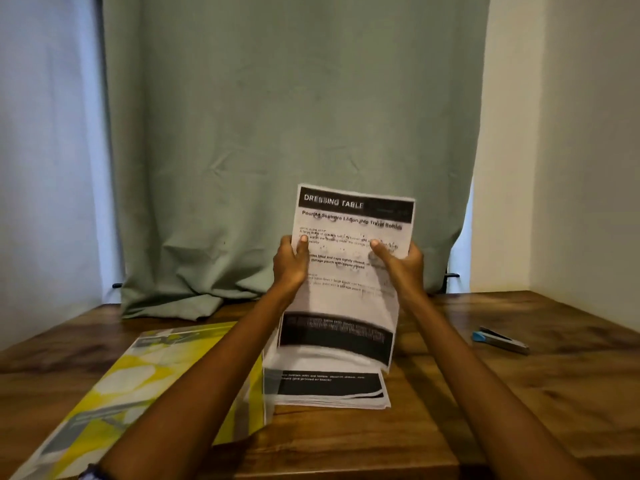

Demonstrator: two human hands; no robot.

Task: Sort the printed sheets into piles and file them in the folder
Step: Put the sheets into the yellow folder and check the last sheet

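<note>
Head view, looking down over a wooden table [450, 393], and both hands are up in the air with paper between them. The left hand [291, 265] clamps the left edge of a printed sheet [349, 271], thumb on the front; the right hand [401, 265] pinches the right edge the same way. The sheet is headed "DRESSING TABLE" and hangs upright, its lower end curling forward, well above the tabletop. Whether it is one sheet or several held together, I cannot tell.

Directly beneath it lies a stack of printed sheets [329, 389], flat on the wood, dark band facing up. Just left of that stack, touching or overlapping its edge, sits the yellow folder [138, 382], closed and flat, running down to the near-left corner.

Room to move? The right half of the table is bare wood apart from a stapler [500, 340] with a blue end, well off to the right. The near edge in front of the stack is clear too. At the back, a green curtain [294, 133] bunches onto the table's far edge, and a white wall [571, 150] closes the right side.
</note>
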